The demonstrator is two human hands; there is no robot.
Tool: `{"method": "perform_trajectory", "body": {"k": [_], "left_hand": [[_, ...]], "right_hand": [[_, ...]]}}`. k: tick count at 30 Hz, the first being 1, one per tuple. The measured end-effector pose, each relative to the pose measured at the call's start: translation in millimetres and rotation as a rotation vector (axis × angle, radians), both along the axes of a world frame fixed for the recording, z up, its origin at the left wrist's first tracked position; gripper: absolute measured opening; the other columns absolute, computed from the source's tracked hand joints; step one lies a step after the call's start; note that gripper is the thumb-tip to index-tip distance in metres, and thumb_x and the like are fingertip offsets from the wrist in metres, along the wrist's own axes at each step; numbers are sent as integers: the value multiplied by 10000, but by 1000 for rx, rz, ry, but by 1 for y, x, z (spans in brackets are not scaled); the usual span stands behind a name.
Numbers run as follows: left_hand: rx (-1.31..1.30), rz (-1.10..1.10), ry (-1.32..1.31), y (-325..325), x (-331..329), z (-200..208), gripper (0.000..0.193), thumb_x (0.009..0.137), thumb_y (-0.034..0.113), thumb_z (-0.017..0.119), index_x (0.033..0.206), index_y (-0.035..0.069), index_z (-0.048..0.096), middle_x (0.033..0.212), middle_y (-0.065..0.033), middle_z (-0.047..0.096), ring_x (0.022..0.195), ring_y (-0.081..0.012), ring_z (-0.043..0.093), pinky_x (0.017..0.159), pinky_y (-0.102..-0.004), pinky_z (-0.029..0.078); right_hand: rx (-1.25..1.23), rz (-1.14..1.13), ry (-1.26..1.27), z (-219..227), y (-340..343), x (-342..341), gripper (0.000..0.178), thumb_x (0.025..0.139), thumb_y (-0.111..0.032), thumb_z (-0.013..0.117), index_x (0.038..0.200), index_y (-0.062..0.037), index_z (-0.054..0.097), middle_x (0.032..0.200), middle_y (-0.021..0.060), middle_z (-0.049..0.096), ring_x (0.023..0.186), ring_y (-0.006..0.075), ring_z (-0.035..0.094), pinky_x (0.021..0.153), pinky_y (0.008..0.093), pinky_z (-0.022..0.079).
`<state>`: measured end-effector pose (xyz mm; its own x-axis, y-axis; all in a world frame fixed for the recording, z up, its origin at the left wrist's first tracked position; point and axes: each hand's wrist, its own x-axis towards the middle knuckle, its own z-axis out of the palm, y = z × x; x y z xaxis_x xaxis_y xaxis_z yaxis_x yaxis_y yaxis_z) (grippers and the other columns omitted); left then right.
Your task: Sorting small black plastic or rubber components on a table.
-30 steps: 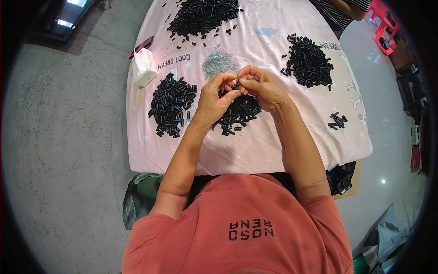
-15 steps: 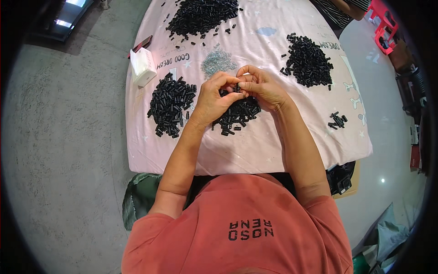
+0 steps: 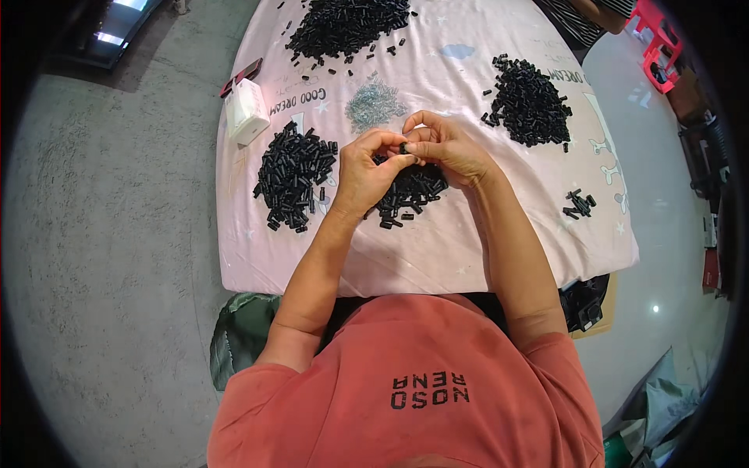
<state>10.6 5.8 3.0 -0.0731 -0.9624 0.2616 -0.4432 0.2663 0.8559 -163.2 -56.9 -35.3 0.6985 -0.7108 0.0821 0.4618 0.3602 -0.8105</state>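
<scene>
Pinching a small black piece (image 3: 403, 148), the left hand (image 3: 360, 173) meets the right hand (image 3: 455, 154) near the middle of the table (image 3: 437, 269), and I watch both from above through my head view. The left thumb and forefinger are closed down to the width of the piece, one on each side of it. On the right I see the thumb tip at the piece and the forefinger arched above; whether those fingers have a grip of their own, I cannot tell from here.

The piece sits just over a heap of black parts (image 3: 411, 193), partly hidden from me by the hands. Just beyond the fingers I make out a pile of clear bits (image 3: 374, 105). To the left lies another black heap (image 3: 292, 181), with a white box (image 3: 248, 115) just past it. I find a large far heap (image 3: 343, 30) at the top of my view, a right-hand heap (image 3: 530, 103) well apart from the hands, and a small black cluster (image 3: 579, 204) nearer the table's right edge
</scene>
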Motion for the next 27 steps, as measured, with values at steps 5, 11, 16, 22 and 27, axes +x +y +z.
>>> {"method": "perform_trajectory", "body": {"k": [5, 11, 16, 22, 27], "left_hand": [[-62, 272, -120, 1, 30, -2, 268, 704, 33, 800, 940, 17, 673, 822, -29, 628, 701, -100, 567, 678, -237, 495], [-97, 658, -496, 14, 112, -8, 252, 710, 68, 745, 947, 40, 666, 880, -73, 605, 764, -198, 584, 725, -323, 501], [-169, 505, -444, 28, 88, 5, 138, 764, -2, 672, 898, 28, 671, 865, -87, 614, 756, -215, 606, 694, -324, 494], [19, -10, -350, 44, 36, 12, 128, 760, -15, 693, 884, 9, 673, 852, -92, 627, 754, -218, 627, 664, -302, 494], [12, 44, -457, 39, 29, 7, 164, 751, 20, 696, 913, 19, 665, 861, -102, 610, 816, -250, 620, 727, -343, 492]], "right_hand": [[56, -143, 65, 5, -5, -8, 220, 878, -89, 697, 1052, -52, 568, 828, 26, 654, 688, 63, 589, 637, 182, 485], [91, -251, 29, -1, -8, -1, 196, 877, -116, 702, 1010, -40, 581, 854, 71, 666, 693, 85, 601, 641, 188, 499], [110, -272, 39, -4, -8, 1, 154, 898, -95, 668, 1006, -34, 576, 864, 79, 661, 707, 91, 600, 646, 188, 503], [125, -245, 28, -4, -7, 2, 85, 940, -38, 580, 1020, -12, 570, 876, 82, 647, 706, 95, 593, 652, 197, 510], [70, -260, 92, -3, -6, 2, 130, 925, -94, 630, 1026, -31, 579, 874, 58, 648, 704, 83, 579, 649, 198, 495]]}}
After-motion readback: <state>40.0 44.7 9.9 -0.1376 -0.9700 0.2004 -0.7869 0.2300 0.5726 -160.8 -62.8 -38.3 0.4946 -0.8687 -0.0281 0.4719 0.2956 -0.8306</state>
